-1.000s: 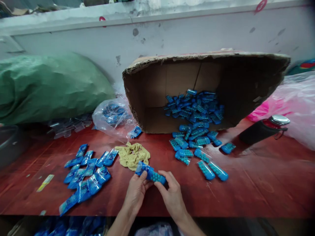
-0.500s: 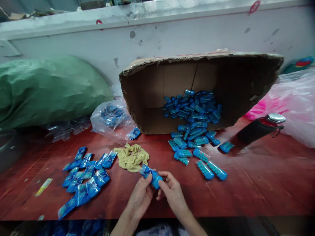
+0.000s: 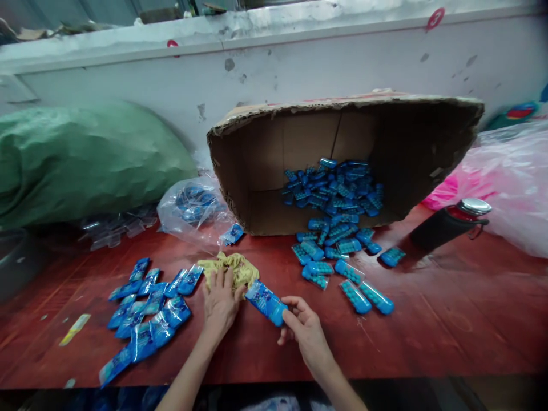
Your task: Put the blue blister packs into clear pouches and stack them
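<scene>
"where's the blue packet [image 3: 264,300] sitting?"
"jutting leftward from the right grip [image 3: 305,326] — thumb and fingers are pinching its near end."
"and the left grip [image 3: 220,306]?"
"it's resting spread on the yellow cloth [image 3: 245,270]."

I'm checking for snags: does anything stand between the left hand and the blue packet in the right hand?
Nothing visible stands between the left hand and the blue packet; the crumpled yellow cloth lies partly under that hand.

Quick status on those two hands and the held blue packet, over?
Right hand pinching blue packet by one end. Left hand open, fingers over yellow cloth. Cloth lies close by packet's other end.
</scene>
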A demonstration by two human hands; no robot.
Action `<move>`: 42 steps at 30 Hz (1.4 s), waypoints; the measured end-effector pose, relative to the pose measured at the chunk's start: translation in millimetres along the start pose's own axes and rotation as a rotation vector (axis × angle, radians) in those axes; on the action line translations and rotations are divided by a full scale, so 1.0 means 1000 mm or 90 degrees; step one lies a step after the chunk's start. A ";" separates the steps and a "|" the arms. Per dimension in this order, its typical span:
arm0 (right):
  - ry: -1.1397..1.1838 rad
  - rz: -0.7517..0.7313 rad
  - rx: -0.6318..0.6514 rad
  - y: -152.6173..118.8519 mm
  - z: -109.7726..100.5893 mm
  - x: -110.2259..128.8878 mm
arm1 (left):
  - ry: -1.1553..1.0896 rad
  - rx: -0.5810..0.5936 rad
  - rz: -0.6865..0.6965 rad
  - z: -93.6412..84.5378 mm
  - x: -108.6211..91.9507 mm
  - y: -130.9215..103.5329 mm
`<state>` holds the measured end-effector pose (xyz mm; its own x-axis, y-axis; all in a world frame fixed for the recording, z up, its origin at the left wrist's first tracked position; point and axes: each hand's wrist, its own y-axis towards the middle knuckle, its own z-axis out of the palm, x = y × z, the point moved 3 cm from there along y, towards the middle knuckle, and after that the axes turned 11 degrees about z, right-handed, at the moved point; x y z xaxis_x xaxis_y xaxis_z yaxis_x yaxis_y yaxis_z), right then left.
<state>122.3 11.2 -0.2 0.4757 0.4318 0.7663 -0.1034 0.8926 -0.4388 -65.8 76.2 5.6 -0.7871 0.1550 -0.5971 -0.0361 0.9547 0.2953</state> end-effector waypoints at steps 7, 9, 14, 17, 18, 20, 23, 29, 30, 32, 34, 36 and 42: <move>-0.035 -0.028 -0.022 -0.001 -0.002 0.005 | -0.391 -0.030 -0.161 0.003 -0.018 -0.020; -0.067 -0.052 -0.029 -0.003 0.000 0.007 | -0.626 0.066 -0.321 0.009 -0.038 -0.036; -0.190 -0.115 -0.010 -0.011 0.010 0.008 | -0.853 0.078 -0.450 0.021 -0.074 -0.045; -0.234 -0.162 -0.003 -0.014 0.011 0.008 | -0.887 0.079 -0.506 0.023 -0.076 -0.044; -0.238 -0.171 -0.004 -0.014 0.010 0.008 | -0.896 0.099 -0.522 0.023 -0.076 -0.045; -0.250 -0.191 -0.008 -0.014 0.007 0.009 | -0.919 0.144 -0.537 0.021 -0.074 -0.047; -0.294 -0.251 -0.010 -0.015 0.004 0.014 | -0.979 0.199 -0.521 0.017 -0.072 -0.047; -0.372 -0.317 -0.021 -0.020 0.002 0.024 | -1.090 0.282 -0.481 0.021 -0.072 -0.046; -0.385 -0.321 -0.025 -0.020 0.002 0.024 | -1.088 0.281 -0.485 0.022 -0.072 -0.046; -0.407 -0.331 -0.028 -0.021 0.001 0.023 | -1.071 0.267 -0.501 0.025 -0.074 -0.048; -0.422 -0.344 -0.031 -0.020 0.000 0.020 | -1.052 0.245 -0.531 0.025 -0.076 -0.049; -0.436 -0.361 -0.048 -0.021 -0.002 0.018 | -1.043 0.228 -0.570 0.025 -0.079 -0.050; -0.500 -0.337 -0.110 -0.024 -0.003 0.018 | -1.058 0.120 -0.654 0.024 -0.083 -0.048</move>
<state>135.6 -3.2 22.7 -0.3030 -0.0019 0.9530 0.1172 0.9923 0.0393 16.0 23.9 22.6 0.7506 -0.4456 -0.4879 0.1178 0.8168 -0.5647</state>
